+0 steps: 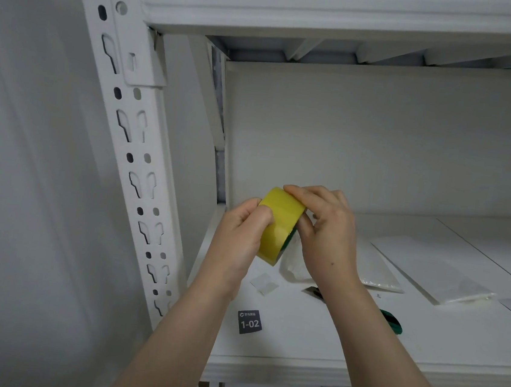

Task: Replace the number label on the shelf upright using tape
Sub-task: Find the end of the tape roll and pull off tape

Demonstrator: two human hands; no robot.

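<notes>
Right now both hands are on the yellow tape roll (277,224), held above the white shelf (343,335). The left hand (237,232) grips the roll's near side, thumb pressed on its outer face; the right hand (326,229) closes over the far rim, fingertips on top. Below the left wrist a dark number label (250,322) reading 1-02 lies flat on the shelf, with a small pale square (264,283) between it and the roll. The perforated shelf upright (132,155) stands left of the left hand. A green-handled tool (392,321) pokes out beside the right forearm.
</notes>
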